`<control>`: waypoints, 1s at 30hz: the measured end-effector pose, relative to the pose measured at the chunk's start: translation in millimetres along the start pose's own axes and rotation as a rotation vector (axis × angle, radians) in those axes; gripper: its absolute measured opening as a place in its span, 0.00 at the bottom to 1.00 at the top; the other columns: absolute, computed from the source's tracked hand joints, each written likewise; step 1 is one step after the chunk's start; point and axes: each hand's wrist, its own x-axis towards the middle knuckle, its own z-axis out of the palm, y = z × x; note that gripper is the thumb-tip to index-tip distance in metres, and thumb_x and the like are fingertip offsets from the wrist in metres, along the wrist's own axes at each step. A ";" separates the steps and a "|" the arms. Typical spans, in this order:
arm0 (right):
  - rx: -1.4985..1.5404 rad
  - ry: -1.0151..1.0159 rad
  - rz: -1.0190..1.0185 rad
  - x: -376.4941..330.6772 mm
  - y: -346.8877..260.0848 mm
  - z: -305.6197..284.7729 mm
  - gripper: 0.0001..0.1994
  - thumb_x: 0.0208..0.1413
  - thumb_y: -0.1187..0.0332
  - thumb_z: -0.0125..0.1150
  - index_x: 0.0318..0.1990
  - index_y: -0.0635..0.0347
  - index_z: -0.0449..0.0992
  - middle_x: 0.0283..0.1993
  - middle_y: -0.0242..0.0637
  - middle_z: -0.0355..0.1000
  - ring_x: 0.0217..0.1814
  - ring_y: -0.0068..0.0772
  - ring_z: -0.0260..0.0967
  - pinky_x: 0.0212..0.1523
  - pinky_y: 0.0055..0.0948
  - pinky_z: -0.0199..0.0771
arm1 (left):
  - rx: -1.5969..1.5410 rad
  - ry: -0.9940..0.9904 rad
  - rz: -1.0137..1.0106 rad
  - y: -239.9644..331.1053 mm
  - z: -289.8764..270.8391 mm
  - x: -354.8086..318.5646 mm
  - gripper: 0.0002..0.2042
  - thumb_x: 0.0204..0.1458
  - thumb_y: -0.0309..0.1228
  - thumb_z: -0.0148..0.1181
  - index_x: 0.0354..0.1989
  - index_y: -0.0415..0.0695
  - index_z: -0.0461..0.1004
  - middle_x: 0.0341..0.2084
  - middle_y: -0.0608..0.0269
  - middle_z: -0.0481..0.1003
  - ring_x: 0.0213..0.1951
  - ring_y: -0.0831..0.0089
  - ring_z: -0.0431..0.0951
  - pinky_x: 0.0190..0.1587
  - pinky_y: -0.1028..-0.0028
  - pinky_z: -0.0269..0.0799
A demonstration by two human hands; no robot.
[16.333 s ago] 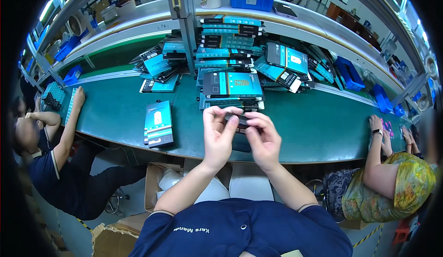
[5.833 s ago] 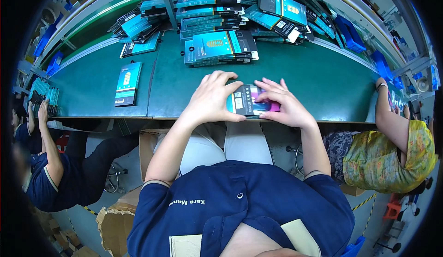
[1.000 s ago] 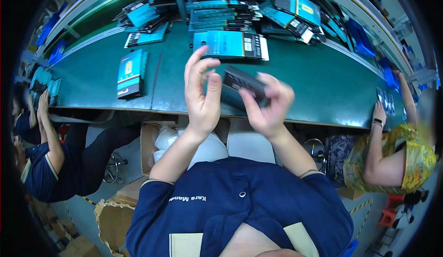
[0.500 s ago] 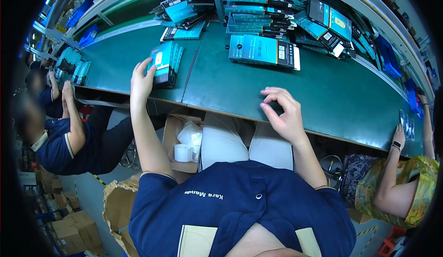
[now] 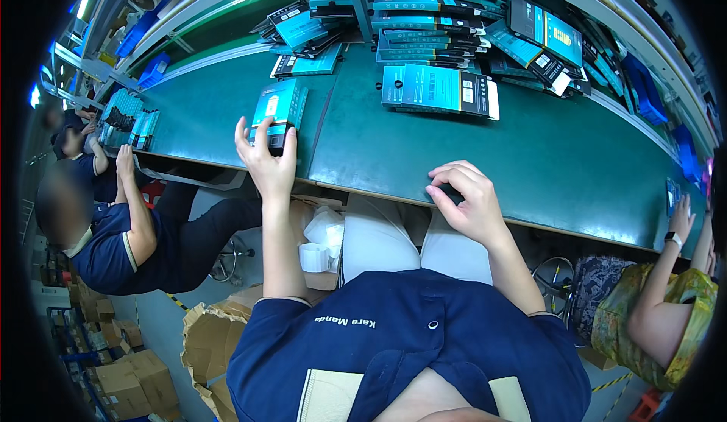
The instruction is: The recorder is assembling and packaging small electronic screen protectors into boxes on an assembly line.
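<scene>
A small stack of thin teal-and-black retail boxes (image 5: 278, 102) lies on the green workbench (image 5: 363, 146), left of centre. My left hand (image 5: 271, 166) is at its near end, fingers spread. The thumb is by the right corner, one finger lies over the near edge of the top box, and the others are at the left side. My right hand (image 5: 471, 201) hovers over the bench's front edge, its fingers loosely curled and apart from the thumb, with nothing visible in it. Beyond it lie more flat teal-and-black boxes (image 5: 435, 89), overlapping and with hang tabs.
Tall stacks of similar boxes (image 5: 432, 24) stand behind a metal post (image 5: 359, 2), with loose piles (image 5: 541, 32) beside them. Co-workers sit at left (image 5: 125, 233) and right (image 5: 644, 308). An open carton (image 5: 322, 280) holding white items is below the bench.
My left hand has moved right and nearer, from the stack's left side to its near end. My right hand has barely moved. The whole view has shifted slightly.
</scene>
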 end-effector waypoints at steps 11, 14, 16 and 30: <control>-0.011 -0.019 0.001 -0.6 0.3 0.0 0.05 0.48 0.74 0.66 0.29 0.64 0.75 0.34 0.41 0.77 0.39 0.40 0.75 0.40 0.33 0.75 | 0.024 -0.053 -0.137 0.1 3.9 -2.5 0.23 0.48 0.41 0.67 0.52 0.45 0.74 0.57 0.39 0.65 0.56 0.43 0.69 0.57 0.53 0.66; -0.023 -0.015 -0.004 -0.8 1.0 0.4 0.05 0.50 0.72 0.66 0.29 0.62 0.75 0.33 0.39 0.77 0.39 0.39 0.75 0.41 0.34 0.75 | 0.055 -0.033 -0.120 0.2 4.1 -3.4 0.25 0.47 0.42 0.68 0.53 0.44 0.75 0.56 0.37 0.66 0.56 0.42 0.70 0.57 0.54 0.67; -0.023 -0.015 -0.004 -0.7 0.7 0.3 0.05 0.49 0.72 0.66 0.29 0.62 0.75 0.33 0.39 0.77 0.39 0.39 0.75 0.41 0.34 0.75 | 0.074 -0.031 -0.140 1.8 4.7 -3.1 0.26 0.47 0.42 0.69 0.53 0.43 0.75 0.56 0.36 0.67 0.55 0.42 0.71 0.56 0.54 0.68; -0.022 -0.021 -0.011 -0.4 -2.1 -0.8 0.05 0.47 0.76 0.67 0.29 0.65 0.76 0.33 0.41 0.77 0.39 0.40 0.76 0.41 0.33 0.75 | -0.040 -0.037 -0.167 3.0 0.9 -3.3 0.25 0.46 0.39 0.70 0.53 0.41 0.76 0.56 0.37 0.67 0.55 0.44 0.72 0.56 0.56 0.68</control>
